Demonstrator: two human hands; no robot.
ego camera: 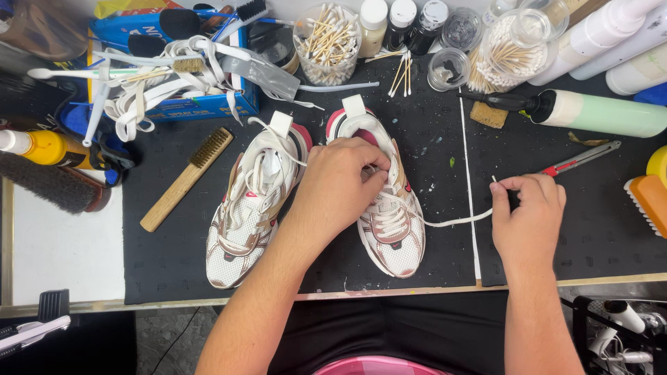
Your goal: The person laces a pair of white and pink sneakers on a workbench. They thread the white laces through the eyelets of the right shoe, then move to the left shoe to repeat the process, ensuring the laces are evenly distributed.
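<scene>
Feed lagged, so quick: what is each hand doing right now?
Left hand: closed on the right-side sneaker, at its laces.
Right hand: pinching the white lace, pulled sideways.

Two white mesh sneakers (250,201) sit side by side on the black rubber mat (167,257); a wooden-handled brush (186,178) lies left of them, a red-handled utility knife (580,158) right.

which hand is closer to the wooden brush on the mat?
Left. The left hand sits on the right-side sneaker, with the other sneaker between it and the wooden brush. The right hand is farther right, pinching the lace end.
</scene>
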